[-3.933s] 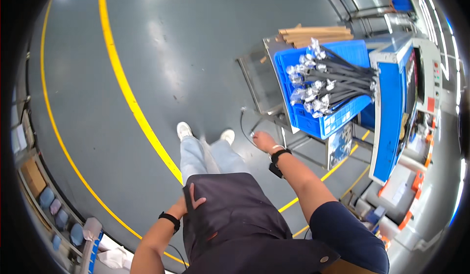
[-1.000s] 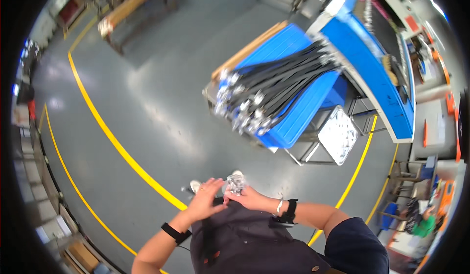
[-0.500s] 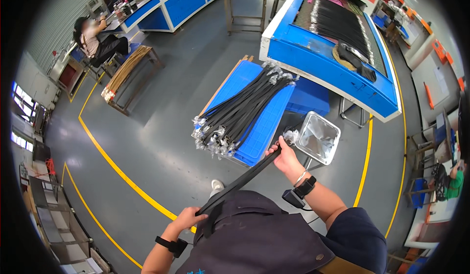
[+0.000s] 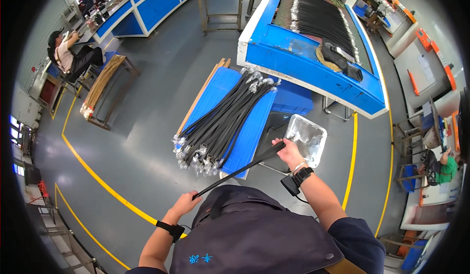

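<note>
A long black strap [image 4: 240, 171] stretches slantwise across the front of my body. My left hand [image 4: 185, 204] is closed on its lower end, near my apron. Farther forward and to the right, my right hand [image 4: 289, 152] grips the upper end, beside a stool [image 4: 321, 149] with a shiny, pale seat. Crinkled clear plastic shows just past the right fingers, though I cannot tell it apart from the seat. Ahead, a pile of similar black straps [image 4: 226, 121], their ends wrapped in clear plastic, lies across a blue plastic surface [image 4: 243, 151].
A blue and white conveyor machine [image 4: 308, 61] carrying a row of black straps stands ahead right. At left, a bench [image 4: 104, 85] holds tan strips, with a seated person [image 4: 73, 53] behind. Yellow lines [image 4: 107, 190] mark the grey floor. Another person in green [image 4: 446, 168] is at far right.
The surroundings have shifted left in the view. My left hand has risen slightly, and the strap's loose tail below it no longer shows. Both hands keep hold of the strap.
</note>
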Available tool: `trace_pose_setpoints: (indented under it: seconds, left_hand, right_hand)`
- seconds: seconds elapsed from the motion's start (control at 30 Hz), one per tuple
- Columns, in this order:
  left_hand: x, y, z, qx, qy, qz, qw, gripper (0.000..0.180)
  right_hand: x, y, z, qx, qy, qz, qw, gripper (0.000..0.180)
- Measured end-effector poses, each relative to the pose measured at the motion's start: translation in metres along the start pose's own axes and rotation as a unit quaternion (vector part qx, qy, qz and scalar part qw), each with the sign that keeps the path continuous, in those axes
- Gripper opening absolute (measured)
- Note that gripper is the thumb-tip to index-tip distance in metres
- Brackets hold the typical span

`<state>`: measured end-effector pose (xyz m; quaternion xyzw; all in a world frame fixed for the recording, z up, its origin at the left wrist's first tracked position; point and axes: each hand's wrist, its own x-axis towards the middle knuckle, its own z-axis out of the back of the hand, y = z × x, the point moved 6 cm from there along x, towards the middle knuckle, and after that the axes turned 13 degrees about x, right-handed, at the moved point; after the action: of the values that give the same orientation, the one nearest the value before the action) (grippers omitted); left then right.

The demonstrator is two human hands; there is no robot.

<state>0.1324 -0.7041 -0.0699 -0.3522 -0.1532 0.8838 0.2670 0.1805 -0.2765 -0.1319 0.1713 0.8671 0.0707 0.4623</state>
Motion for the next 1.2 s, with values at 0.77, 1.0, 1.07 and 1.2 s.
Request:
trace_pose_setpoints:
  seconds: [0.77,1.0,1.07,1.2]
  left_hand:
    - [0.176,-0.095,0.018,0.273,-0.167,0.06,0.945,0.076]
    - [0.202,-0.109,-0.001,0.29,-0.132,0.092,0.943,0.09]
    - [0.207,-0.106,0.0,0.284,-0.14,0.104,0.943,0.09]
    - [0.217,-0.106,0.014,0.274,-0.116,0.125,0.947,0.096]
  right_hand:
    - [0.339,0.067,-0.165,-0.517,-0.011,0.212,0.829,0.022]
    - [0.317,0.094,-0.174,-0.628,0.013,0.247,0.738,0.044]
    - [0.284,0.107,-0.198,-0.672,0.01,0.31,0.673,0.052]
    - [0.284,0.133,-0.201,-0.662,-0.05,0.353,0.659,0.072]
